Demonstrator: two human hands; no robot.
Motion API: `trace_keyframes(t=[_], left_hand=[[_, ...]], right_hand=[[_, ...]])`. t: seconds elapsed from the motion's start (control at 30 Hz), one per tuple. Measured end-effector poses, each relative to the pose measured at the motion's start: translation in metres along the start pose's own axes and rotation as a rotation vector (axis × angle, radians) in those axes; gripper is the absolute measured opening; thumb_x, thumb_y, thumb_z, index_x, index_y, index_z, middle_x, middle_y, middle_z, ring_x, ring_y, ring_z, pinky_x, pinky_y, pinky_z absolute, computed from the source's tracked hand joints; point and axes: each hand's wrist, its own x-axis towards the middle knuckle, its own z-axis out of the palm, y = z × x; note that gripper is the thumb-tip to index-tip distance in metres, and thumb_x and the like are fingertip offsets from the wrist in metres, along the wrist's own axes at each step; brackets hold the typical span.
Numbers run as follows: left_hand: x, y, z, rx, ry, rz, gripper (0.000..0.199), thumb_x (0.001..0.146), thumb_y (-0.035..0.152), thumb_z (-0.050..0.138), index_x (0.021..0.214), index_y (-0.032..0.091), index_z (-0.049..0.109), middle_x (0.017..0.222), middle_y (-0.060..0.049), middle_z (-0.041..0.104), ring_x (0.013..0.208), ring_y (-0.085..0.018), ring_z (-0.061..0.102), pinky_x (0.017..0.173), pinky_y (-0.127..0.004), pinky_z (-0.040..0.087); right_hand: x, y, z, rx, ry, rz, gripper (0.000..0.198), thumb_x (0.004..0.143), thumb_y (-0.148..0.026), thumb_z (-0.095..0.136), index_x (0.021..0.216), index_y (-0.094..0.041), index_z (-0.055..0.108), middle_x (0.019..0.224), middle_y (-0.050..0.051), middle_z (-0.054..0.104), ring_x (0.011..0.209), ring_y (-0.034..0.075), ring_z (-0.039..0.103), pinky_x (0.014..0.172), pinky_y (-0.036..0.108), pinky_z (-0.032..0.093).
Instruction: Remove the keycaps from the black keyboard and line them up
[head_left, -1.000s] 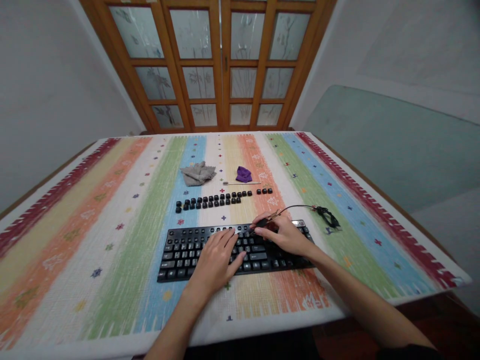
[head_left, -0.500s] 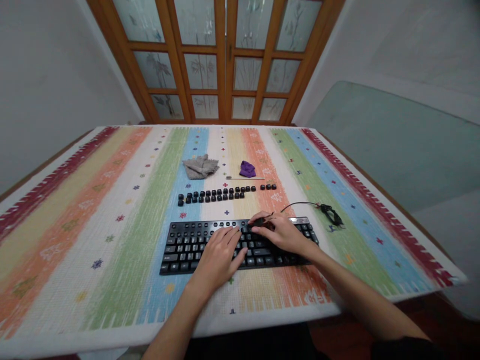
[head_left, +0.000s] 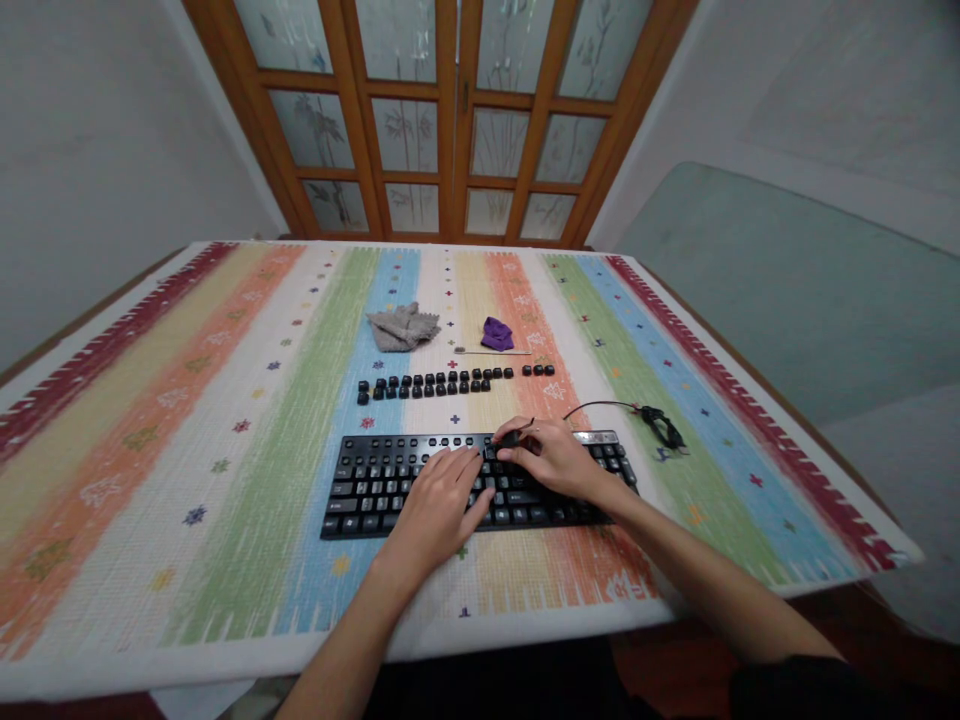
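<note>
Since the earlier frame, the right hand (head_left: 553,455) has shifted a little leftward over the black keyboard (head_left: 371,507), and its fingertips are now closer to those of the left hand (head_left: 442,490); the whole view has also tilted slightly. Keyboard and both hands are at the near side of the cloth-covered counter (head_left: 232,540), in front of the person.

Right thumb and fingers make a pinching grip, closed around a small dark tool (head_left: 513,438), perhaps a keycap puller; its lower end is hidden, so one cannot tell whether it touches a key. Left hand lies flat, fingers extended together, thumb apart, and its grip takes hold of nothing; probably this is for steadying the keyboard.

Beyond the keyboard, loose black keycaps (head_left: 429,379) stand in two rows, with a separate group of three at the right, probably to keep their order. Behind them lie a thin brush (head_left: 491,351), a grey cloth (head_left: 405,327) and a purple cloth (head_left: 497,333). The bundled cable (head_left: 664,428) rests on the right, outside the working area.
</note>
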Motion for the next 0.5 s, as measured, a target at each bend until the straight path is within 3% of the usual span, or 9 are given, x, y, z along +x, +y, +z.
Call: trace_keyframes(t=[0.3,0.5], left_hand=[[0.001,0.0,0.001,0.009,0.016,0.009,0.033,0.099,0.03,0.049,0.125,0.012,0.059,0.127,-0.017,0.068,0.117,-0.029,0.065,0.105,-0.05,0.05],[0.001,0.001,-0.001,-0.02,0.013,0.02,0.046,0.092,0.04,0.063,0.126,0.01,0.058,0.127,-0.018,0.066,0.118,-0.032,0.062,0.103,-0.051,0.051]], right_hand=[[-0.001,0.004,0.006,-0.015,-0.018,-0.018,0.016,0.092,-0.033,0.064,0.091,-0.018,0.071,0.085,0.004,0.075,0.059,0.015,0.06,0.063,0.027,0.047],[-0.005,0.003,0.012,-0.167,-0.029,-0.101,0.012,0.095,-0.023,0.059,0.098,-0.015,0.067,0.092,0.009,0.075,0.081,0.021,0.071,0.077,0.031,0.052]])
